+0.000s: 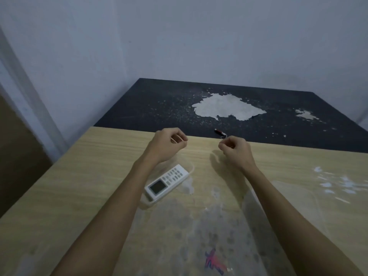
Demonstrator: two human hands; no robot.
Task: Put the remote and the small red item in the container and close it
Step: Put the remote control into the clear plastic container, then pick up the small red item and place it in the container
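A white remote (166, 181) with a grey screen lies on the wooden table (79, 176), under my left forearm. A clear plastic bag (199, 226) with faint dots and a red-blue print spreads from my hands toward me. The remote sits within its outline, but I cannot tell whether it is inside. My left hand (169, 142) and right hand (236, 151) are both pinched, each seemingly on the bag's far edge. The small red item (220, 133), a thin stick with a key ring, lies on the black surface just beyond my right hand.
A black tabletop (159, 104) with white peeled patches adjoins the wooden table at the back. Pale walls close in behind and on the left. White smears mark the wood at the right (334, 184).
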